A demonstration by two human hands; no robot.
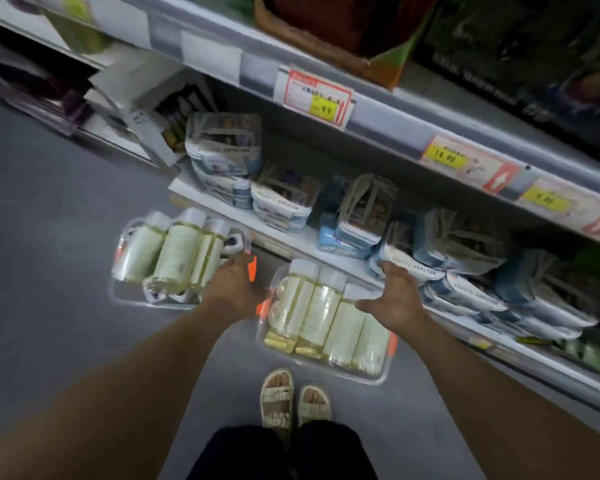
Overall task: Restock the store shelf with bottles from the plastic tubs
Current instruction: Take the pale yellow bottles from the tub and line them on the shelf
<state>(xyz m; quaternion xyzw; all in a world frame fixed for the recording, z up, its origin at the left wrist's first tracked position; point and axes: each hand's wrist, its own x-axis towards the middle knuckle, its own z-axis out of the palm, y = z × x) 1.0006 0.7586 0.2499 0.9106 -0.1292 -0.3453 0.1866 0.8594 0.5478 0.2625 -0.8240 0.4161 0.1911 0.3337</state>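
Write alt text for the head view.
A person reaches both hands down toward two clear plastic tubs of pale bottles on the floor: left hand at the left tub, open right hand over the right tub. Beside them, a low shelf holds blue-and-white packets.

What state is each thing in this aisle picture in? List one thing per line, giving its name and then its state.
Left tub: on the floor, holding bottles lying down.
Right tub: on the floor, full of bottles lying side by side.
Left hand: reaching down between the tubs, grip unclear.
Right hand: open, spread above the right tub.
Shelf: stacked with blue and white packs.
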